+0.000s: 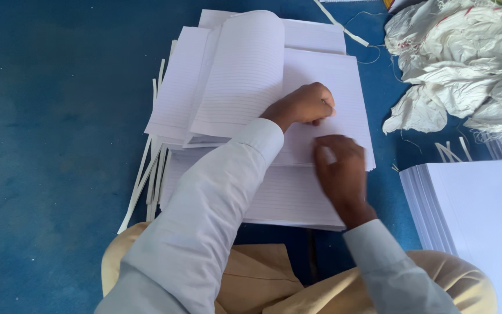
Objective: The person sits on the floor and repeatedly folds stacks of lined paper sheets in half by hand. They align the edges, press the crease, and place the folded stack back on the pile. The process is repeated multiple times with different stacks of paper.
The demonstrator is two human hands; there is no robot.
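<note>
Left hand [304, 104] and right hand [340, 168] press smooth ruled paper sheets [344, 87].

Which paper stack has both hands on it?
The ruled stack at centre, under the left hand and right hand. The plain white stack at right lies untouched.

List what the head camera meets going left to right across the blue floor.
Loose paper strips → open stack of ruled sheets → left hand → right hand → crumpled white sacking, with the plain paper stack below it.
</note>
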